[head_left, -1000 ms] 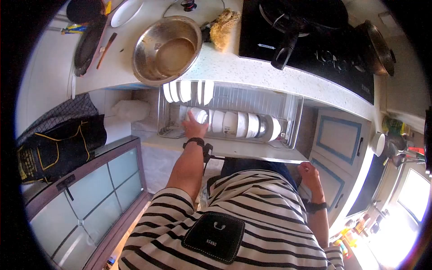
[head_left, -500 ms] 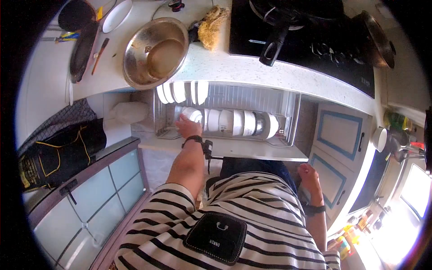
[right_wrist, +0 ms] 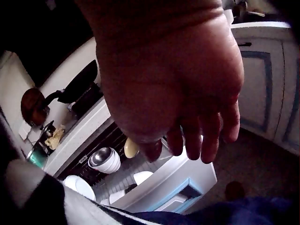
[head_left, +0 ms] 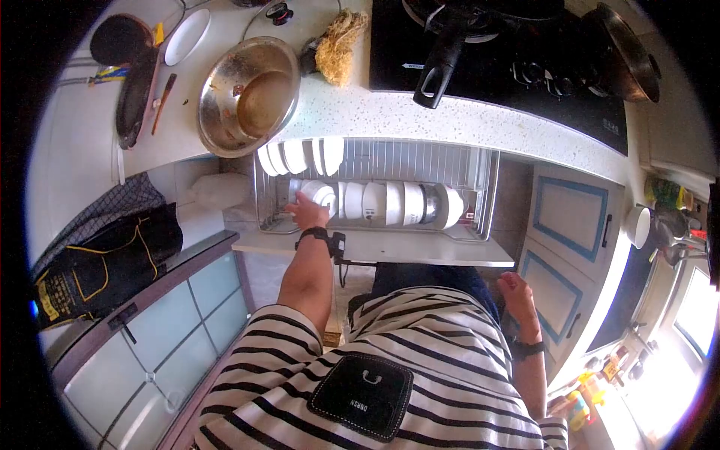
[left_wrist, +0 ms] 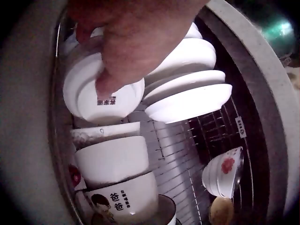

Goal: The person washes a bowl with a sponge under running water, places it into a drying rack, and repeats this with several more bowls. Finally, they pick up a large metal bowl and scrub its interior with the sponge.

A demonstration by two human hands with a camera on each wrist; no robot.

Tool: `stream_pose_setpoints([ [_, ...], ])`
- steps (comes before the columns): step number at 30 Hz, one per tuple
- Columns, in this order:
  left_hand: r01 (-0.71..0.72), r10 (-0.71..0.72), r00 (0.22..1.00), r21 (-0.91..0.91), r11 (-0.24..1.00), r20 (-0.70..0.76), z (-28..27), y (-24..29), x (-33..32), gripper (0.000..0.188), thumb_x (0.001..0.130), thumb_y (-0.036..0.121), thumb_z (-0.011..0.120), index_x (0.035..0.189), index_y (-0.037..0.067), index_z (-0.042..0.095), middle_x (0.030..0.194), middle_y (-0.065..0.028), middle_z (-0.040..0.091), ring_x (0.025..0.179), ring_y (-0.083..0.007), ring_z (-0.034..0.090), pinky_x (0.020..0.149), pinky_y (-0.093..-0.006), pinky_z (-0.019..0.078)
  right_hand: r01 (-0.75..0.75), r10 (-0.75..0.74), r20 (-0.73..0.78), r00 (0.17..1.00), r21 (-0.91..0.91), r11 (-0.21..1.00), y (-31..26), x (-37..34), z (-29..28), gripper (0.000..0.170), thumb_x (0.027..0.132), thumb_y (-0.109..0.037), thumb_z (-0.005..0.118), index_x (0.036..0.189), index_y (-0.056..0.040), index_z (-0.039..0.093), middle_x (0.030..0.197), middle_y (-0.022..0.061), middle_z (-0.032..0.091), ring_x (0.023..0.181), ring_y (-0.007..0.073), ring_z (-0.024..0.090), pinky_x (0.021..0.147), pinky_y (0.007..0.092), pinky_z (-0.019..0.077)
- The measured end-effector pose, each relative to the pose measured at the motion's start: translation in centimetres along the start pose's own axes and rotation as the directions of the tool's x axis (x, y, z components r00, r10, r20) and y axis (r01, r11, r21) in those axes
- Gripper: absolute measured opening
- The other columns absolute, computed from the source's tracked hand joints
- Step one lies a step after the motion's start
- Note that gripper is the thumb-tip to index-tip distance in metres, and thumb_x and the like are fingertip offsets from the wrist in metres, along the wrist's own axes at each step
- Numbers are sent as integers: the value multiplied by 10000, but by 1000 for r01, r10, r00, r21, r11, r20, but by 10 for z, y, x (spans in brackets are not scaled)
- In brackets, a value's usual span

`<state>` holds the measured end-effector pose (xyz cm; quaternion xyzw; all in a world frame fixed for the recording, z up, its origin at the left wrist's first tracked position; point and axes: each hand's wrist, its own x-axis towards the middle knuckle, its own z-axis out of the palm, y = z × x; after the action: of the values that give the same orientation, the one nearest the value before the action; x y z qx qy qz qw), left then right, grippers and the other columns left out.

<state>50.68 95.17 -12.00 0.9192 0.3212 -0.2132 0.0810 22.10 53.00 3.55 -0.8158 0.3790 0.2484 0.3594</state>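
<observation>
In the open drawer's wire rack, my left hand (head_left: 309, 214) is at the left end of a row of white bowls (head_left: 376, 201). The left wrist view shows that hand (left_wrist: 136, 44) gripping a round white bowl (left_wrist: 101, 110), the thumb over the rim and against the printed inside; the other fingers are partly hidden at its far side. White plates (left_wrist: 187, 96) stand on edge beside it. My right hand (head_left: 514, 292) hangs by my hip, and in the right wrist view this hand (right_wrist: 173, 89) has loosely bent fingers and holds nothing.
Above the drawer, the counter (head_left: 360, 116) carries a metal basin (head_left: 247, 97), a tan scrubber (head_left: 337, 52) and a black stove (head_left: 487, 82) with a pan. The drawer front (head_left: 420, 250) lies close to my body. A glass-paned door (head_left: 157, 330) stands at lower left.
My left hand has shifted a little to the left, from over the end bowl to its side. My right hand hangs in about the same place. The head view has shifted slightly.
</observation>
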Motion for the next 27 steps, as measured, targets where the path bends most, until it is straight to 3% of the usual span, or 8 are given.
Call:
stream_pose_setpoints([
  [3,-72,73,997,109,991,-2,-6,5,-11,756,716,179,780,1353,125,375,1307,-218,414,1146,-416,524,936,-497,488,-5,5,7,1000,8,1000,-8,0,-2,313,881,-234,685,1106,-17,666,989,138,719,917,216,689,816,333,532],
  [6,-304,326,938,175,937,-120,21,-14,1,730,712,158,753,1332,49,383,1279,-210,478,1191,-412,485,987,-508,436,80,-80,-4,997,-13,997,0,6,4,318,874,-240,695,1103,-21,668,985,145,719,919,223,692,815,337,534],
  [9,-399,424,895,175,900,-137,32,-22,9,736,673,165,766,1294,1,407,1245,-195,535,1211,-396,462,1030,-505,383,74,-74,1,997,-54,996,3,8,3,320,873,-247,700,1097,-20,670,983,148,719,920,223,692,814,338,535],
  [12,-419,425,905,137,898,-17,-1,-15,-6,740,644,180,781,1276,22,430,1227,-186,550,1193,-382,480,1033,-491,380,127,-124,33,992,-138,982,3,11,4,315,876,-250,700,1091,-22,671,991,147,718,924,214,689,814,335,534],
  [15,-567,559,823,125,814,99,-2,-16,2,764,622,191,793,1274,26,431,1200,-195,561,1180,-377,490,1029,-478,384,119,-116,28,993,-104,987,8,12,6,313,880,-250,696,1096,-25,670,998,141,718,928,203,685,814,333,533],
  [21,-611,594,791,139,779,149,3,-8,7,668,686,197,754,1262,32,459,1147,-193,568,1169,-385,501,1017,-479,406,65,-64,14,998,-77,995,14,11,8,314,887,-238,686,1111,-19,660,976,125,718,909,193,678,800,325,533],
  [25,-464,460,885,192,865,68,22,3,7,558,764,196,687,1254,34,473,1180,-194,544,1163,-385,508,953,-493,463,34,-33,27,999,-58,998,8,7,6,298,890,-228,681,1103,-21,660,955,122,716,881,187,674,774,325,532],
  [27,-414,414,909,193,890,45,27,7,8,520,796,196,657,1256,38,474,1215,-194,528,1165,-382,510,925,-501,488,33,-32,20,999,-18,999,7,6,4,282,880,-239,689,1078,-40,663,972,149,710,926,245,684,804,356,538],
])
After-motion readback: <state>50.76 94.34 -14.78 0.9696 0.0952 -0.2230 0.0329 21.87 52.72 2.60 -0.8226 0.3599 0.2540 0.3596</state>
